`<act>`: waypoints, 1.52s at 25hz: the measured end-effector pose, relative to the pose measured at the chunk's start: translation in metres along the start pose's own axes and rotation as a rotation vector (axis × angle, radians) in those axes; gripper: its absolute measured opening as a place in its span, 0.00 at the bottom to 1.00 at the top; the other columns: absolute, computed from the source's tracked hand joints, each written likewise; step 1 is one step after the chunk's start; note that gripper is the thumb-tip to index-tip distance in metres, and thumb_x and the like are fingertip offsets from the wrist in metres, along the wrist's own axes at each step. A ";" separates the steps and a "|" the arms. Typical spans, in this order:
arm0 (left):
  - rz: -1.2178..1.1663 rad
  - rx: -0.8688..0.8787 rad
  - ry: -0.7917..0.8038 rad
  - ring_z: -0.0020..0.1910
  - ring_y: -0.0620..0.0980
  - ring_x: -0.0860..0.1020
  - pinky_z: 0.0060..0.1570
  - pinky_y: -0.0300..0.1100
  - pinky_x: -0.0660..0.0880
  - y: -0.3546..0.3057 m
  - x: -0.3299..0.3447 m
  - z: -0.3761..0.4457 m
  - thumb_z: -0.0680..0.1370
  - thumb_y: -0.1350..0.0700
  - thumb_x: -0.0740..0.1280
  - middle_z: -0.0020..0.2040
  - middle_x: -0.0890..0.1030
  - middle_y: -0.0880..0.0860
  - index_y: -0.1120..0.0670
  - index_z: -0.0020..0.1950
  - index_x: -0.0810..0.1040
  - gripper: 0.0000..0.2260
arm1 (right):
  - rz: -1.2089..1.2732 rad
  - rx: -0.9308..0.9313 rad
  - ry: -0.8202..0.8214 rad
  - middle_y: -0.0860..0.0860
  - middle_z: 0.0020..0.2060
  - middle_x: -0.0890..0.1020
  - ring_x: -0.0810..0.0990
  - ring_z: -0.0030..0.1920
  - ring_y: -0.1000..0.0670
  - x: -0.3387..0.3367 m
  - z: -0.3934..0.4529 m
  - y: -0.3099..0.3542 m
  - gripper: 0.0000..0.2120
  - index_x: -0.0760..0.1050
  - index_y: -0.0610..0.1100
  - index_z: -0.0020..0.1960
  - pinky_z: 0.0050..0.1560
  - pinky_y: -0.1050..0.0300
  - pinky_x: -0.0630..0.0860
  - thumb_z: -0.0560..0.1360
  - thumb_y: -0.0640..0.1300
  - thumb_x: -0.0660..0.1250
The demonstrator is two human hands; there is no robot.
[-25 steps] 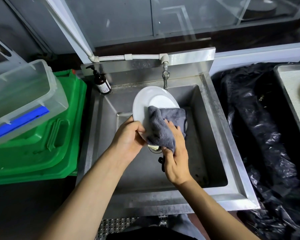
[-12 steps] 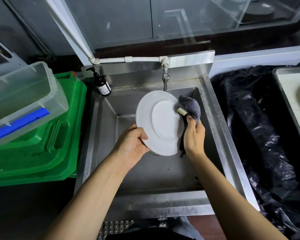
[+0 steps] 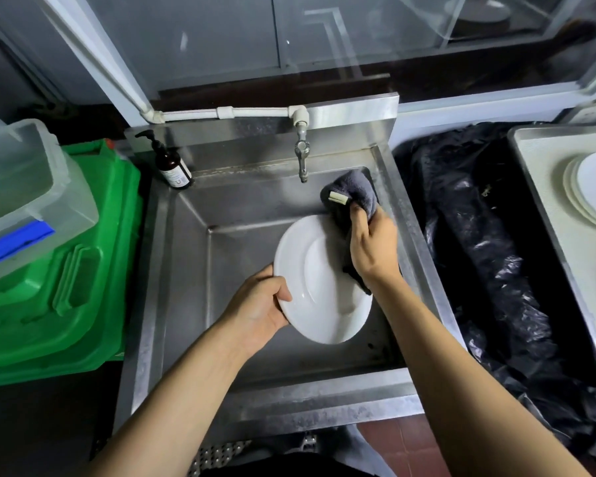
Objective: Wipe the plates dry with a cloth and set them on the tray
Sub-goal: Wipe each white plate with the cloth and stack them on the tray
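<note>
I see my left hand gripping the left edge of a white plate, held tilted over the metal sink. My right hand grips a grey cloth at the plate's right edge, near the sink's back right corner. A tap hangs over the back edge. A brown soap bottle stands at the back left corner. A tray on the right carries stacked plates. A green bin sits on the left.

My forearms are bare, with no sleeves reaching my left hand or right hand; dark clothing shows at six o'clock.
</note>
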State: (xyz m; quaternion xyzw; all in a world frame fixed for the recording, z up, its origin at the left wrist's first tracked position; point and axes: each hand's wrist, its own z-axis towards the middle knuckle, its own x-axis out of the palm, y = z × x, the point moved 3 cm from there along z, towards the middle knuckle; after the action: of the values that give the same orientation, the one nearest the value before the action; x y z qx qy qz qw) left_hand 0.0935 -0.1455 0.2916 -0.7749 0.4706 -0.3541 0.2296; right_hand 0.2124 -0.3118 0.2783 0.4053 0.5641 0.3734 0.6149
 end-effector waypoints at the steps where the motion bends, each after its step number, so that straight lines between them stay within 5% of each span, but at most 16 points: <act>1: -0.002 -0.016 -0.019 0.52 0.59 0.82 0.43 0.52 0.82 0.003 -0.002 0.003 0.70 0.72 0.55 0.55 0.84 0.59 0.54 0.52 0.84 0.24 | -0.052 0.045 -0.037 0.61 0.29 0.77 0.74 0.32 0.59 -0.010 0.001 -0.012 0.13 0.67 0.53 0.36 0.34 0.61 0.67 0.79 0.55 0.56; 4: -0.039 -0.025 -0.077 0.55 0.60 0.80 0.40 0.50 0.82 0.005 -0.004 0.016 0.69 0.71 0.56 0.57 0.84 0.58 0.55 0.59 0.81 0.25 | -0.294 0.183 -0.091 0.42 0.46 0.84 0.81 0.48 0.39 -0.048 0.004 -0.054 0.14 0.76 0.42 0.52 0.48 0.46 0.75 0.80 0.52 0.58; 6: -0.063 -0.013 -0.097 0.54 0.59 0.80 0.38 0.49 0.81 0.003 0.001 0.023 0.69 0.71 0.57 0.56 0.84 0.57 0.53 0.59 0.81 0.25 | -0.533 0.055 -0.105 0.37 0.50 0.81 0.79 0.52 0.33 -0.070 0.006 -0.073 0.14 0.75 0.37 0.58 0.51 0.42 0.74 0.80 0.48 0.63; 9: -0.089 -0.005 -0.086 0.53 0.58 0.82 0.39 0.48 0.82 0.000 0.012 0.030 0.70 0.70 0.57 0.51 0.86 0.54 0.52 0.59 0.80 0.24 | -0.925 -0.091 0.050 0.38 0.57 0.80 0.78 0.57 0.33 -0.084 0.003 -0.106 0.22 0.74 0.39 0.70 0.56 0.40 0.72 0.79 0.48 0.68; 12: -0.135 0.005 -0.077 0.50 0.57 0.84 0.40 0.50 0.82 -0.002 0.024 0.033 0.69 0.69 0.57 0.51 0.86 0.54 0.54 0.58 0.79 0.22 | -1.076 0.240 0.416 0.44 0.77 0.66 0.65 0.76 0.41 -0.091 -0.017 -0.158 0.31 0.58 0.50 0.81 0.74 0.44 0.61 0.81 0.52 0.63; 14: -0.161 0.014 -0.068 0.51 0.57 0.85 0.42 0.52 0.82 -0.003 0.032 0.034 0.67 0.68 0.59 0.54 0.86 0.56 0.55 0.59 0.79 0.24 | -1.056 0.296 0.456 0.46 0.81 0.58 0.56 0.81 0.44 -0.094 -0.029 -0.176 0.36 0.52 0.51 0.83 0.79 0.45 0.55 0.80 0.53 0.63; 19: -0.266 -0.006 -0.095 0.50 0.58 0.84 0.49 0.54 0.83 -0.003 0.046 0.037 0.63 0.67 0.61 0.56 0.85 0.58 0.59 0.65 0.77 0.29 | -0.663 -0.243 0.130 0.48 0.64 0.79 0.77 0.63 0.46 -0.082 -0.029 -0.135 0.27 0.72 0.45 0.71 0.62 0.53 0.69 0.73 0.44 0.71; 23: -0.380 -0.019 -0.101 0.45 0.58 0.86 0.51 0.54 0.82 0.000 0.046 0.033 0.66 0.68 0.60 0.50 0.86 0.59 0.60 0.62 0.76 0.25 | -0.418 -0.479 0.055 0.55 0.67 0.79 0.73 0.67 0.60 -0.087 -0.030 -0.109 0.25 0.76 0.48 0.70 0.67 0.64 0.63 0.75 0.38 0.75; 27: -0.491 -0.046 -0.115 0.46 0.58 0.86 0.42 0.52 0.83 -0.001 0.035 0.027 0.67 0.66 0.62 0.49 0.85 0.60 0.62 0.56 0.77 0.18 | -0.479 -0.660 0.002 0.60 0.62 0.80 0.74 0.62 0.60 -0.100 -0.029 -0.078 0.15 0.78 0.50 0.69 0.63 0.64 0.60 0.83 0.46 0.66; 31: -0.448 -0.138 -0.141 0.58 0.67 0.81 0.45 0.60 0.83 -0.002 0.019 0.022 0.74 0.55 0.65 0.62 0.79 0.70 0.71 0.63 0.75 0.23 | -0.567 -0.700 -0.072 0.58 0.46 0.81 0.76 0.45 0.50 -0.091 -0.036 -0.036 0.11 0.82 0.50 0.58 0.50 0.59 0.61 0.83 0.51 0.63; 35: -0.294 -0.200 -0.194 0.60 0.66 0.79 0.48 0.62 0.82 0.004 -0.008 0.022 0.77 0.41 0.64 0.59 0.79 0.67 0.69 0.62 0.77 0.30 | -0.497 -0.598 -0.059 0.51 0.38 0.81 0.77 0.41 0.45 -0.076 -0.051 -0.004 0.06 0.83 0.45 0.46 0.46 0.50 0.66 0.79 0.46 0.70; 38: -0.110 -0.137 -0.250 0.52 0.61 0.82 0.39 0.53 0.84 0.006 -0.023 0.021 0.79 0.50 0.65 0.54 0.83 0.62 0.63 0.56 0.80 0.17 | -0.401 -0.345 -0.095 0.48 0.34 0.81 0.78 0.38 0.43 -0.075 -0.055 0.007 0.11 0.83 0.43 0.41 0.44 0.46 0.72 0.80 0.46 0.71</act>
State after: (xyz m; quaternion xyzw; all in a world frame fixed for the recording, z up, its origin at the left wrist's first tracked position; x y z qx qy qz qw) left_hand 0.0993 -0.1276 0.2661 -0.8514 0.4183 -0.2337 0.2133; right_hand 0.1512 -0.3732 0.3125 0.1919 0.5316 0.3151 0.7624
